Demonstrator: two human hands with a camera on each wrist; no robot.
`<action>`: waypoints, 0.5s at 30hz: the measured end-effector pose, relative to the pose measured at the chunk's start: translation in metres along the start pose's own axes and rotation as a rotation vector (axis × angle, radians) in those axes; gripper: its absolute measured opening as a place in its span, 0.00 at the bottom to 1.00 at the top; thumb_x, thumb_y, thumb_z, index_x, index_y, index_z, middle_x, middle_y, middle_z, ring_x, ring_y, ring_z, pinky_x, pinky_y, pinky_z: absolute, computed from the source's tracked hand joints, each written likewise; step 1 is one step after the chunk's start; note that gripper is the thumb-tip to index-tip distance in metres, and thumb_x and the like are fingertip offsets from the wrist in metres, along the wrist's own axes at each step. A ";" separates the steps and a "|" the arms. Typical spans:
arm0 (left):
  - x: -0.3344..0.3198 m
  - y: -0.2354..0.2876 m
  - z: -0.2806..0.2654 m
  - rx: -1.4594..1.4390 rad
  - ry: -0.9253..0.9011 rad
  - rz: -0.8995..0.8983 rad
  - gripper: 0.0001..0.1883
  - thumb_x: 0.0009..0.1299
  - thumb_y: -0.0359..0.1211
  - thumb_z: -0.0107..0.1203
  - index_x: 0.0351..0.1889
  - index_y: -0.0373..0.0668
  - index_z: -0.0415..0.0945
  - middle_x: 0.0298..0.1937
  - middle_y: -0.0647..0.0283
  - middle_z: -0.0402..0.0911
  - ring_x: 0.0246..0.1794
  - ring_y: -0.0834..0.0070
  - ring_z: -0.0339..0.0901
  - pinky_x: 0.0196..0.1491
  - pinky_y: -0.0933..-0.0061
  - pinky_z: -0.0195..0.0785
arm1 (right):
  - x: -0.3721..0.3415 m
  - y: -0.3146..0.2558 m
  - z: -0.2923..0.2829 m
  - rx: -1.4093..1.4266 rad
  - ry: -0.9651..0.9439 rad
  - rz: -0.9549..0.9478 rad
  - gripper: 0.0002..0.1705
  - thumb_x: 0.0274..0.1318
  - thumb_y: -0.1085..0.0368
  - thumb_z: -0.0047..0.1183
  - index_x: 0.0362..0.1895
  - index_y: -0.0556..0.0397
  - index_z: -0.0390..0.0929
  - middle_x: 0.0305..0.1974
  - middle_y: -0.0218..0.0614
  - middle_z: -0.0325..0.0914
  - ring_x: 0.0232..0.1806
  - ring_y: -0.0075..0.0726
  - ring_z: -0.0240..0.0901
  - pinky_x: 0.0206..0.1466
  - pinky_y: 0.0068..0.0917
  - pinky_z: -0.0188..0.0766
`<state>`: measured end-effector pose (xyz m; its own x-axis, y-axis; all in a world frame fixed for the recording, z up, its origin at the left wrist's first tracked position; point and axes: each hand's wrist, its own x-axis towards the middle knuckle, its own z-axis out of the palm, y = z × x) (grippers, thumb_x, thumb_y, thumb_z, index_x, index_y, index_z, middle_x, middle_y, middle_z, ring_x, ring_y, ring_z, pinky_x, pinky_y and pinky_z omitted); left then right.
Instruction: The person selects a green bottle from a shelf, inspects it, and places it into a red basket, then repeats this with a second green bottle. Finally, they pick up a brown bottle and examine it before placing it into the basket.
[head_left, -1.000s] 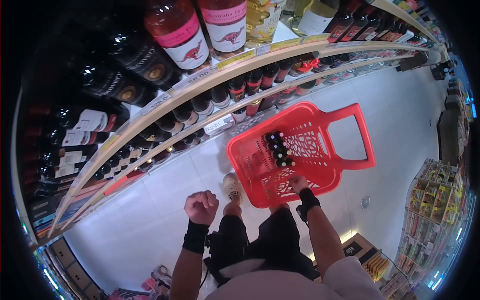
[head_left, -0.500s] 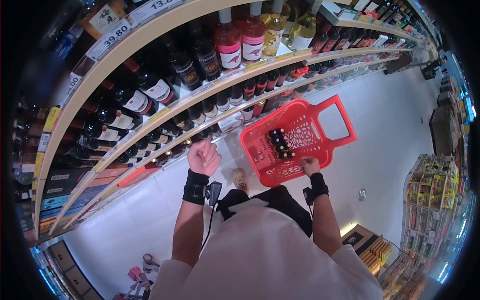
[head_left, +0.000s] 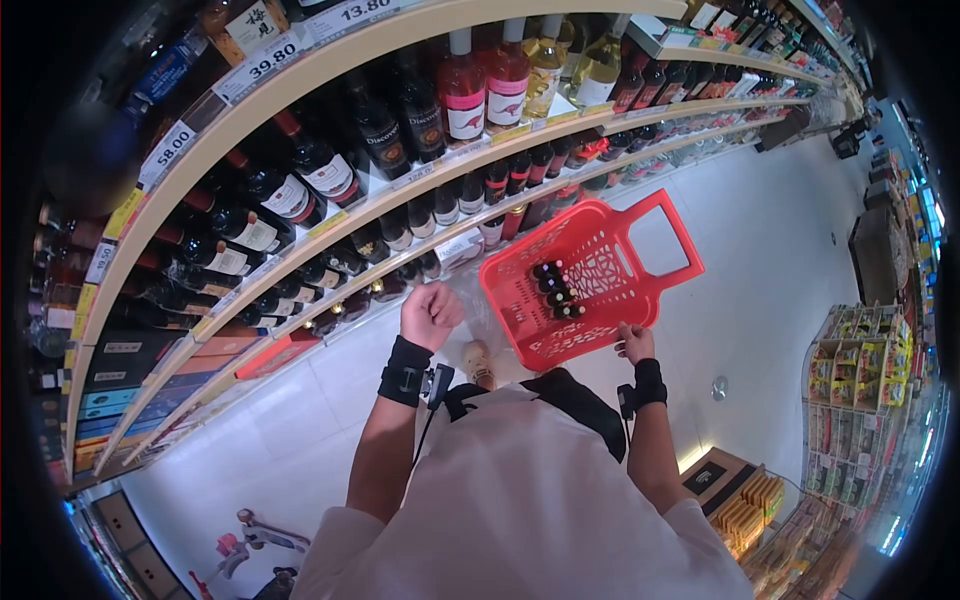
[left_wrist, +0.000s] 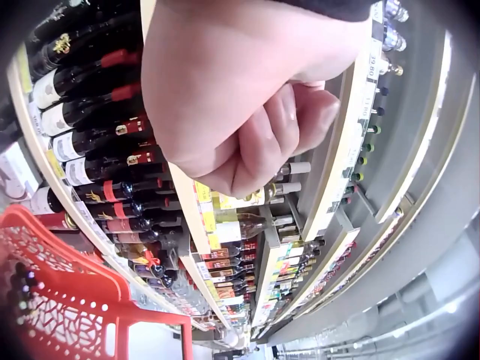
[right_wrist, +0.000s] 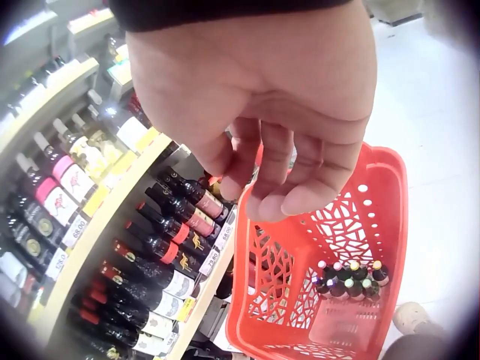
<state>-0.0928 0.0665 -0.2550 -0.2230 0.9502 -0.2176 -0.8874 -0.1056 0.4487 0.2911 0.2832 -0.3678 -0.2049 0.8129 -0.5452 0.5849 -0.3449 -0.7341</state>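
Observation:
A red basket (head_left: 600, 240) with a looped handle stands on the floor, holding several small dark bottles (head_left: 557, 290) grouped together. My left hand (head_left: 430, 315) hangs in the air beside the lower wine shelves, its fingers curled in and nothing in them; the left wrist view shows the hand (left_wrist: 255, 97) as a fist. At the basket's near right side is my right hand (head_left: 635, 343), fingers loosely bent and empty. In the right wrist view that hand (right_wrist: 262, 97) overlaps the basket (right_wrist: 397, 187); whether it touches the rim I cannot tell.
Curved shelves (head_left: 400, 180) of wine bottles run along the left and top. A snack rack (head_left: 858, 370) stands at the right, with a cardboard box (head_left: 720, 480) at lower right. Pale tiled floor (head_left: 740, 280) surrounds the basket.
The head view has shifted and shows more upper shelving. My left hand has moved up and right. The right hand has moved from over the basket to its near right edge.

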 end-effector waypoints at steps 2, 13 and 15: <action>0.000 -0.002 0.004 -0.046 0.017 0.073 0.20 0.69 0.40 0.43 0.15 0.49 0.55 0.11 0.72 0.51 0.14 0.80 0.49 0.23 0.75 0.43 | 0.008 -0.001 -0.002 0.013 -0.032 -0.013 0.20 0.69 0.53 0.46 0.33 0.56 0.75 0.26 0.35 0.79 0.19 0.27 0.73 0.19 0.24 0.69; 0.001 -0.022 0.033 -0.237 -0.085 0.334 0.13 0.67 0.36 0.45 0.20 0.47 0.60 0.17 0.69 0.59 0.17 0.79 0.55 0.19 0.77 0.49 | 0.043 -0.042 -0.030 0.245 -0.131 -0.201 0.18 0.48 0.83 0.30 0.24 0.56 0.74 0.17 0.35 0.72 0.16 0.28 0.68 0.18 0.24 0.62; 0.002 -0.029 0.031 -0.252 -0.071 0.374 0.15 0.68 0.37 0.45 0.18 0.48 0.59 0.17 0.70 0.58 0.16 0.80 0.55 0.20 0.77 0.50 | 0.046 -0.048 -0.037 0.302 -0.139 -0.237 0.18 0.47 0.84 0.31 0.21 0.56 0.74 0.16 0.32 0.70 0.15 0.25 0.64 0.17 0.23 0.57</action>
<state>-0.0554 0.0809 -0.2412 -0.5265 0.8500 -0.0169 -0.8235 -0.5049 0.2587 0.2823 0.3544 -0.3422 -0.4226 0.8225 -0.3806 0.2561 -0.2944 -0.9207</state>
